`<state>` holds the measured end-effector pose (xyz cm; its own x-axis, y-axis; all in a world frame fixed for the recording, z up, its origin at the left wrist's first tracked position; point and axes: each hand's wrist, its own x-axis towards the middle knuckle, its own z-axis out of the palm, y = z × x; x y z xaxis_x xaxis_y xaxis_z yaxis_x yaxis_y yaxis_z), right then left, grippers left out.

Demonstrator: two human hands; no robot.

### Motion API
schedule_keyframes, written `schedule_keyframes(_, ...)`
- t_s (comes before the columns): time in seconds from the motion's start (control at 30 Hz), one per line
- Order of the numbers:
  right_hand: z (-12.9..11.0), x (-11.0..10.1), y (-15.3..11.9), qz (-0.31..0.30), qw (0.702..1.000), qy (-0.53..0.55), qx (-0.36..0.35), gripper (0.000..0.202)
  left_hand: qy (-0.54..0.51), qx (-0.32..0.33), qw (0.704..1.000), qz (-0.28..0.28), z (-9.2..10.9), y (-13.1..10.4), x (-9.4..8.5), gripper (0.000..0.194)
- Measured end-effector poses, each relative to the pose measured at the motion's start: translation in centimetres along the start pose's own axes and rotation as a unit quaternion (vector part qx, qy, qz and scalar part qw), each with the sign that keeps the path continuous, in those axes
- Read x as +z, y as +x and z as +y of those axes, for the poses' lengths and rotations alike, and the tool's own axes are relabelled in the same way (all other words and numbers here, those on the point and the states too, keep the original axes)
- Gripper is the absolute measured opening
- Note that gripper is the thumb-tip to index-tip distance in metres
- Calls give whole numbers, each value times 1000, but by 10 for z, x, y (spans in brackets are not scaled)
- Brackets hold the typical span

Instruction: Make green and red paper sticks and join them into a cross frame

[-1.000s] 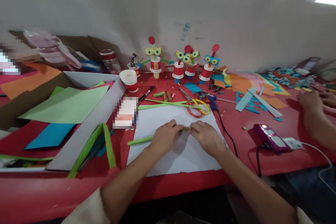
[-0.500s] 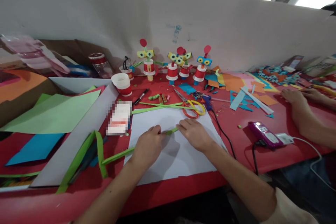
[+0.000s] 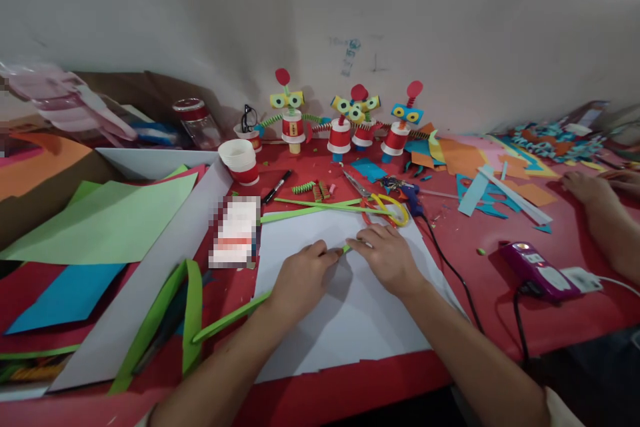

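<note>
1. My left hand point(image 3: 303, 277) pinches a narrow green strip point(image 3: 233, 319) between thumb and fingers. My right hand point(image 3: 387, 257) has its fingertips on the same strip just to the right, thumb and forefinger closed at it, the other fingers loosely curled.
2. Half a second ago my hands were further apart, with a longer bit of strip bare between them. Now they have come closer and only a short green piece shows.
3. The strip lies over the white sheet point(image 3: 350, 330). Its tail comes out on the left from under my left wrist and slants down past the sheet's edge. A second ago that tail ended short of the folded green strip point(image 3: 193, 307); now it meets it in my view.
4. At the sheet's far edge lie loose green strips point(image 3: 313, 211) and, to the right, scissors point(image 3: 395, 208) with red and yellow handles, near the blue glue gun point(image 3: 413, 199). These haven't moved on the table point(image 3: 340, 388).
5. Far off, the cup figures point(image 3: 294, 128) stand by the wall, as before, with the stacked cups point(image 3: 240, 159) to their left.
6. On the right, another person's hand point(image 3: 587, 188) rests on the table, beyond the purple power adapter point(image 3: 543, 271).
</note>
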<state>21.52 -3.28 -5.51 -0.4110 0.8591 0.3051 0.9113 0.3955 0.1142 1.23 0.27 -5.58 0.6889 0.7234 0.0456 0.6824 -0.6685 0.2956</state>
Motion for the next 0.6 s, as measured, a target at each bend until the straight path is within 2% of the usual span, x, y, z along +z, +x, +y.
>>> schedule_keyframes(0.13, 4, -3, 0, 5, 999, -17, 43, 25, 8, -13, 1000, -20, 4, 1, -3, 48)
schedule_keyframes(0.3, 12, -5, -5, 52, 984, -22, 169, 28, 6, -22, 999, -24, 6, 0, -5, 46)
schedule_keyframes(0.37, 12, -5, -6, 48, 989, 29, 136, 31, 4, -20, 1000, -20, 6, -1, -6, 45)
schedule_keyframes(0.47, 7, -3, -6, 1, 995, 86, 55, 34, 5, -23, 1000, -9, 8, 0, -6, 45)
schedule_keyframes(0.6, 2, -6, 0, -20, 990, 86, 108, 36, 18, -47, 999, 6, 16, 6, -8, 35)
